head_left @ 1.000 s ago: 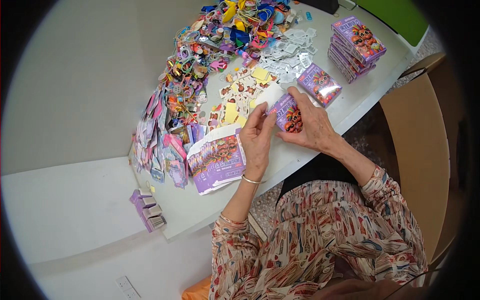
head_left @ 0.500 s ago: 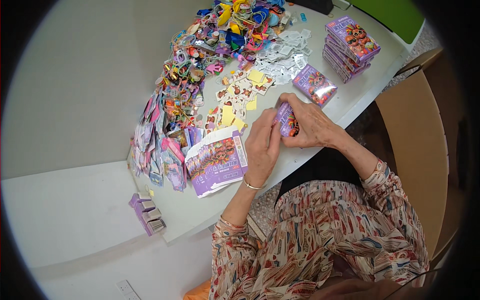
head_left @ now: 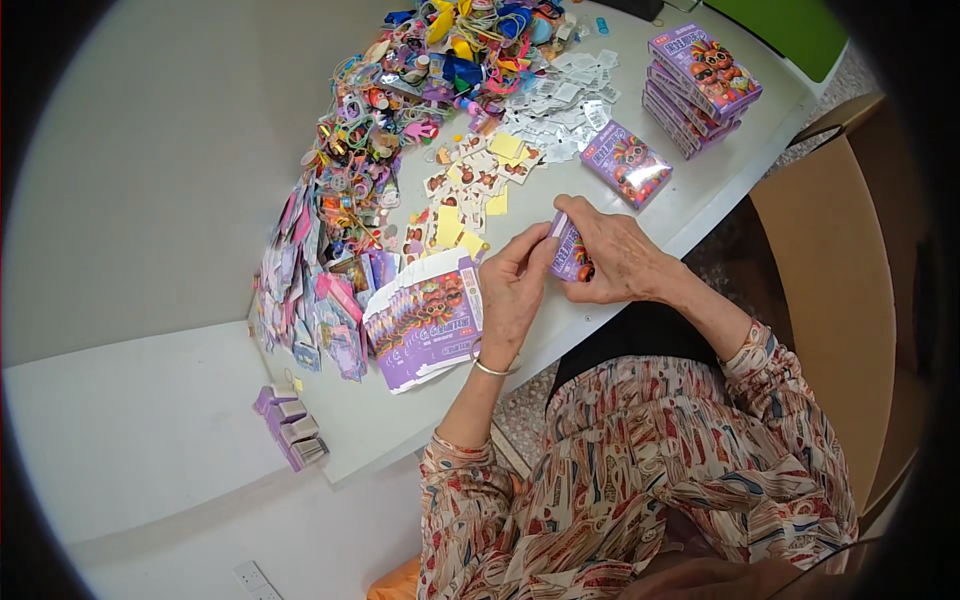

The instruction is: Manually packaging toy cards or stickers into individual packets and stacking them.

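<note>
Between my two hands is a small purple card box (head_left: 563,250) with a colourful cartoon picture, partly hidden by fingers. My right hand (head_left: 622,256) wraps round it from the right, thumb and fingers on its opposite edges. The curled fingers and thumb of my left hand (head_left: 514,298) pinch at the box's left end. Just beyond lies a finished-looking purple box (head_left: 627,166) of the same kind, flat on the table. Left of my left wrist, a fanned pile of flattened purple cartons (head_left: 425,325) rests on the table.
Stacked purple boxes (head_left: 705,85) stand at the far right. Small white packets (head_left: 570,105), cartoon cards (head_left: 478,175), mixed trinkets (head_left: 385,110) and shiny pouches (head_left: 290,265) spread across the table (head_left: 385,435). An open cardboard carton (head_left: 825,240) is beside the right edge.
My left hand has drawn slightly left and down along the box's end, its fingers more curled. My right hand keeps hold of the box, barely moved.
</note>
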Demonstrator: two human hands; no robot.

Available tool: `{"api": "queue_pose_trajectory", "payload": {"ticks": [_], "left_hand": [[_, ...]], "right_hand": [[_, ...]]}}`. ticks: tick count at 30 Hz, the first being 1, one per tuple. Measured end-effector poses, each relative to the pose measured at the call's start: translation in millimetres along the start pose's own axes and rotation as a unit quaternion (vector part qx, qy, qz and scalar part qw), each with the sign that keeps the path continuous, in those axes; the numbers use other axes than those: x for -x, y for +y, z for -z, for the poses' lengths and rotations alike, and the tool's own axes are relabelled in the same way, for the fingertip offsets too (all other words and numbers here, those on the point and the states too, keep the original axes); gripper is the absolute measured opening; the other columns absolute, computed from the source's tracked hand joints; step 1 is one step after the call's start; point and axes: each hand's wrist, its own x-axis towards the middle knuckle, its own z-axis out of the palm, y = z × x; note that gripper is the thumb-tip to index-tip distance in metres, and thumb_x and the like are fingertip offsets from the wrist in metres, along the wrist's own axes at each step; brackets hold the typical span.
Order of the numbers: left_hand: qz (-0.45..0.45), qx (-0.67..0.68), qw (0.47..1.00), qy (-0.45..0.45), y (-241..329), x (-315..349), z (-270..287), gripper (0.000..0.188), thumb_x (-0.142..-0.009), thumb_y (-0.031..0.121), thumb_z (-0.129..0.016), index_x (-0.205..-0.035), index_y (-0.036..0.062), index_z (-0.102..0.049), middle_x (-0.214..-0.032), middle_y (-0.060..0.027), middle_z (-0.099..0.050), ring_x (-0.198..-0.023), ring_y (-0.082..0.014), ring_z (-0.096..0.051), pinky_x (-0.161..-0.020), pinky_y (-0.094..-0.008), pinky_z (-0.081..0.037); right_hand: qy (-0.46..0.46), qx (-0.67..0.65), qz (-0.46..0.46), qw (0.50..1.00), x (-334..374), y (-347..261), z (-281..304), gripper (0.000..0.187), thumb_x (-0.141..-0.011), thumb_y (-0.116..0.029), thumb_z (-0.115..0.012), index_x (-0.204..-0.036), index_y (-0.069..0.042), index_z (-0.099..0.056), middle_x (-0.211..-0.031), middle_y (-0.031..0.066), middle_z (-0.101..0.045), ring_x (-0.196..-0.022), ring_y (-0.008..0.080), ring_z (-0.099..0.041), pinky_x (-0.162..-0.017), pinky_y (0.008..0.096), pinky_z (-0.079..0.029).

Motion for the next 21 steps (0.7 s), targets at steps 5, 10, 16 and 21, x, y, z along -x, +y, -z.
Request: {"api": "queue_pose_trajectory", "payload": {"ticks": [5,10,16,21], "left_hand": [[-0.021,-0.062,0.997,0.039,2,0,-1,0.022,-0.090,0.010,-0.063,-0.108,-0.0017,-0.067,-0.073,-0.0013,-0.065,-0.066,-0.0031,-0.052,-0.059,-0.0203,-0.044],[-0.018,-0.057,0.997,0.053,0,-2,0,0.021,-0.090,0.011,-0.063,-0.106,-0.0013,-0.068,-0.067,-0.0004,-0.060,-0.062,-0.0018,-0.046,-0.053,-0.0211,-0.039],[-0.124,-0.306,0.944,0.011,16,13,-7,0.029,-0.086,0.000,-0.056,-0.115,-0.0019,-0.060,-0.082,-0.0139,-0.066,-0.062,-0.0246,-0.063,-0.057,-0.0351,-0.049],[-0.249,-0.379,0.890,0.052,3,21,-22,0.045,-0.080,-0.005,-0.055,-0.125,-0.0080,-0.046,-0.110,-0.0239,-0.059,-0.090,-0.0367,-0.063,-0.069,-0.0412,-0.053]], "right_hand": [[-0.013,0.000,0.005,1.000,0,-1,1,0.080,-0.060,-0.020,-0.071,-0.126,0.005,-0.033,-0.106,0.0271,-0.054,-0.090,0.0426,-0.059,-0.073,0.0429,-0.050],[-0.035,-0.012,-0.003,0.999,0,-6,6,0.083,-0.061,-0.020,-0.071,-0.129,0.006,-0.031,-0.108,0.0285,-0.054,-0.092,0.0425,-0.059,-0.075,0.0430,-0.050],[-0.003,0.003,0.025,1.000,4,-1,-1,0.085,-0.065,-0.024,-0.074,-0.131,0.006,-0.029,-0.107,0.0282,-0.054,-0.094,0.0417,-0.058,-0.078,0.0428,-0.049],[0.000,-0.006,0.030,1.000,1,-1,-3,0.081,-0.068,-0.023,-0.073,-0.131,0.005,-0.029,-0.105,0.0264,-0.053,-0.095,0.0415,-0.057,-0.078,0.0424,-0.049]]}}
